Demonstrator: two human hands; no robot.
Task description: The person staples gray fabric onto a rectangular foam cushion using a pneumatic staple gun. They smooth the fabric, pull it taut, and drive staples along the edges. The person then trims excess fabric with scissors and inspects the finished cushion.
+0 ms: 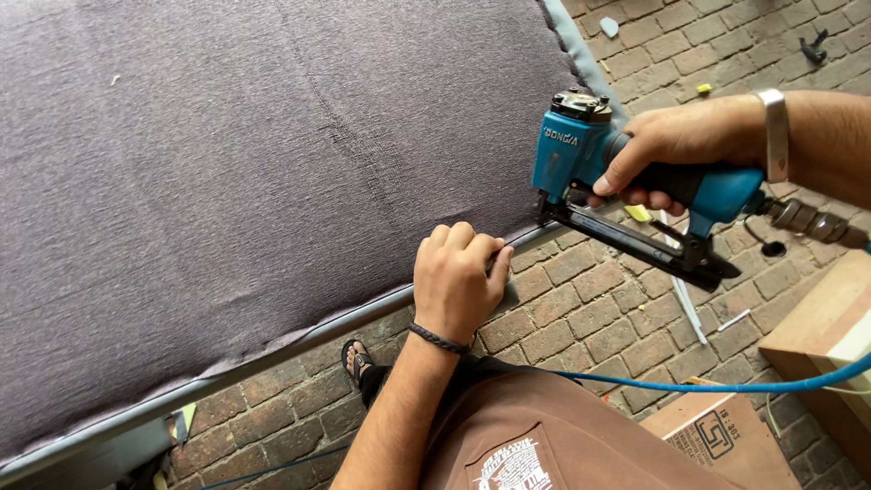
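Spread across most of the view: a large panel covered in dark grey fabric (pixel 245 172), its near edge running diagonally from lower left up toward the right, with a pale grey frame strip (pixel 272 356) beneath that edge. Below and to the right, a brick floor (pixel 581 318), littered with small scraps. At the lower right corner of the floor, cardboard boxes (pixel 807 354), one of them printed. Across the floor toward those boxes, a blue air hose (pixel 689 387). At the bottom, a brown shirt (pixel 544 436) and a sandalled foot (pixel 358 361) on the bricks.

Near the right end of the panel's near edge, a blue pneumatic staple gun (pixel 626 186), nose set against the fabric edge, black magazine angled down and to the right. Right hand (pixel 676 145) wrapped around the gun's handle, grip pressed tight on it, index finger at the trigger area, a metal bangle (pixel 774 134) on the wrist. Left hand (pixel 458 281) at the panel's near edge just beside the gun's nose, fingers curled and pinching the fabric against the frame strip, a dark braided band (pixel 438 339) on the wrist.
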